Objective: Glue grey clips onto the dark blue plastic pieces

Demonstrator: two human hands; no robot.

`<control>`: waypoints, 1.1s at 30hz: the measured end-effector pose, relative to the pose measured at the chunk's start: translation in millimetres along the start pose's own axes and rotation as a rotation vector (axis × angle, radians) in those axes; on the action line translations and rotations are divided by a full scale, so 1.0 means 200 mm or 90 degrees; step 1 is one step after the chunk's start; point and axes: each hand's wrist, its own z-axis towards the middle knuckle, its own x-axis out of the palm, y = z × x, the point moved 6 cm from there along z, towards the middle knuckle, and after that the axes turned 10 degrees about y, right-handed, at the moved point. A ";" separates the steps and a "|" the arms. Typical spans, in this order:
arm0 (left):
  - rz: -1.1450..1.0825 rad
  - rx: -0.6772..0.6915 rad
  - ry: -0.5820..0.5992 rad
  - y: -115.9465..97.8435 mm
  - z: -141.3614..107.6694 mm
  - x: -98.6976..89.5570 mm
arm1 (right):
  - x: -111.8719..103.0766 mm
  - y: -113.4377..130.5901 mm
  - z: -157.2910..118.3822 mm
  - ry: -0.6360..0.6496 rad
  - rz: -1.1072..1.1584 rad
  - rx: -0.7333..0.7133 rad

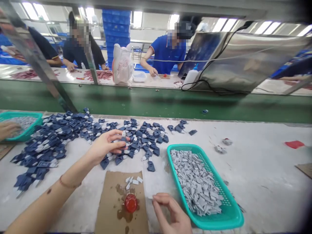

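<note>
at a white worktop, the left hand grips a blue-and-grey piece, roughly upright, beyond and left of the right hand, which pinches a small pale piece beside a cardboard sheet.

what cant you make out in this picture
All in the head view:
- full shape of the blue piece in the left hand: fingers cover part
- full shape of the pale sliver at the right hand: too small, fingertips overlap it
- floor of the right-side basket: grey pieces hide it
- near end of the cardboard: cut off by the bottom edge
</note>
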 end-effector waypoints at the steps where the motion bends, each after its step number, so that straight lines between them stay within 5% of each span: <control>1: -0.020 -0.007 -0.025 0.06 -0.10 -0.03 | 0.03 0.00 0.00 0.017 0.037 0.038; 5: -0.085 -0.044 -0.137 0.33 -0.43 -0.08 | 0.16 -0.01 0.00 0.087 0.170 0.173; 11: -0.217 -0.073 -0.184 0.61 -0.71 0.04 | 0.23 0.01 -0.02 0.128 0.185 0.235; 33: -0.028 0.118 -0.163 0.51 -0.77 0.19 | 0.25 0.18 -0.02 0.185 0.131 0.237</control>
